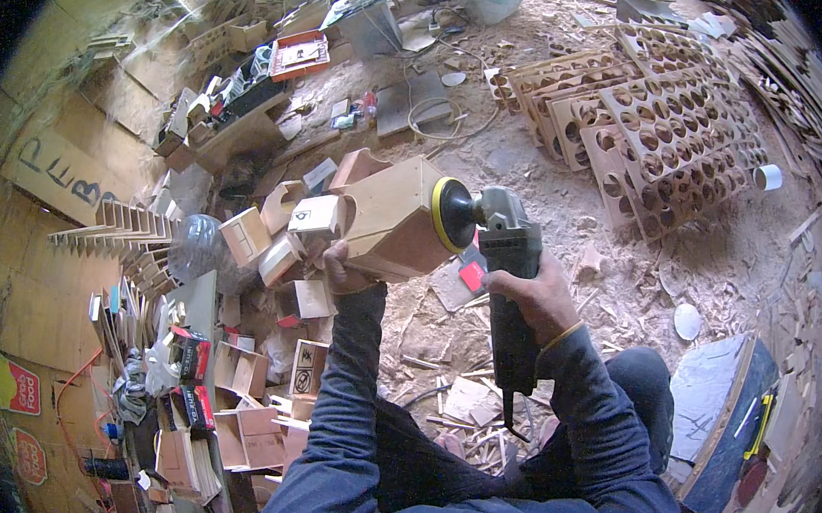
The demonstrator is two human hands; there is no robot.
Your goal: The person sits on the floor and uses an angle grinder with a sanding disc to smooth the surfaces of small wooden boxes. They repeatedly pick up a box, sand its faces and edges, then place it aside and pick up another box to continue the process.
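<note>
My right hand [542,297] is wrapped round the dark body of an angle grinder [513,252], held upright in front of me with its cord leaving at the bottom. A round yellow-edged sanding pad [454,215] on its head meets the right end of a wooden box [392,217] with angled sides. My left hand [344,268] grips that box from below at its left end; part of the fingers is hidden under it. Just left of the box lie several small wooden pieces, among them a pale block [318,216].
Perforated wooden sheets [661,122] lean in a stack at the far right. Open wooden boxes [248,436] are heaped at my left. A loose cable [462,135] lies on the dusty floor ahead. Wood scraps [471,401] cover the ground between my legs.
</note>
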